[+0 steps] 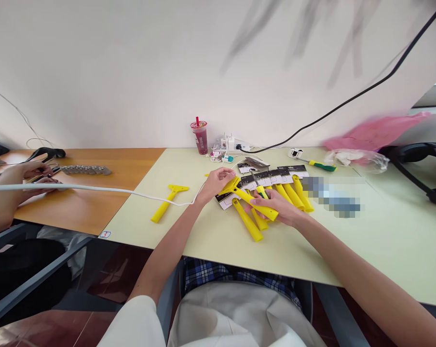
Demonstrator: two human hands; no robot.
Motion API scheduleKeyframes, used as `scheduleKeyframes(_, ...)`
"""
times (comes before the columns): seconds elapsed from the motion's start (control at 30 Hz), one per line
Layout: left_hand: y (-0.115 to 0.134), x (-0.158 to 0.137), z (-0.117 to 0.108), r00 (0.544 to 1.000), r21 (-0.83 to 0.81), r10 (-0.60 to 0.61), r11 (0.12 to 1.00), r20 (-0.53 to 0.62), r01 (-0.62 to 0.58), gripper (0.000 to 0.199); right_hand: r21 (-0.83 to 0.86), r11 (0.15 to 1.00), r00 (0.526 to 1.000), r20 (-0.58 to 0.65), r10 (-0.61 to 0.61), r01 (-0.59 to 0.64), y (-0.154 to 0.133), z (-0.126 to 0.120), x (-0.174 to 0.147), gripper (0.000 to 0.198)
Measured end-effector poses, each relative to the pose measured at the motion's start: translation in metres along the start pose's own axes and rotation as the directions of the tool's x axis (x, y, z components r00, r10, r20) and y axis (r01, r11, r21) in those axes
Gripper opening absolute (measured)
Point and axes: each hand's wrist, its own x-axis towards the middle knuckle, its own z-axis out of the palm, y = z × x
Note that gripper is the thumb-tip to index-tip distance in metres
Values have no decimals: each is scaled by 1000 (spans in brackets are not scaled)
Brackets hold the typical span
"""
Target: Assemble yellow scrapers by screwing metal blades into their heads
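My left hand (pixel 218 184) pinches the head end of a yellow scraper (pixel 256 202), whose handle slants down to the right. My right hand (pixel 281 207) is closed around a screwdriver (pixel 262 192) with a green and yellow handle, its metal shaft pointing up and away. The scraper's handle crosses in front of the right hand's fingers, which are partly hidden. Below and behind the hands lie several more yellow scrapers (pixel 293 195) in a row, with black-and-white cards (pixel 265 179) over their heads. A single scraper (pixel 163 205) rests alone to the left.
A drink cup (pixel 200 139) and a power strip (pixel 234 143) stand by the wall. A second screwdriver (pixel 322 166), a pink bag (pixel 370 135) and a black headset (pixel 424 168) are at right. A white cable (pixel 142 193) crosses my left forearm. At left, another person's hands (pixel 33 178) work.
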Motion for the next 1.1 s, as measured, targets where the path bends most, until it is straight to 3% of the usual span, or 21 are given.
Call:
scheduleKeyframes(0.17, 4, 1, -2, 997, -71, -50, 996, 58, 54, 61, -27, 999, 999, -4, -39, 39, 1, 1, 0, 59)
scheduleKeyframes(0.4, 10, 0, -6, 983, -199, -114, 970, 144, 142, 57, 28, 999, 998, -46, -33, 35, -3, 5, 0, 63)
scheduleKeyframes(0.67, 10, -1, -11, 969, -223, -156, 954, 193, 199, 67, 13, 999, 998, -47, -36, 37, -5, 7, -1, 64)
scheduleKeyframes(0.9, 17, -5, -7, 955, -181, -110, 970, 275, 163, 61, 13, 998, 998, -18, -54, 54, -2, 5, 1, 62)
scheduleKeyframes(1.1, 19, -9, -6, 944, -257, -127, 943, 305, 210, 50, -23, 997, 997, -31, -71, 70, -5, 9, -1, 67)
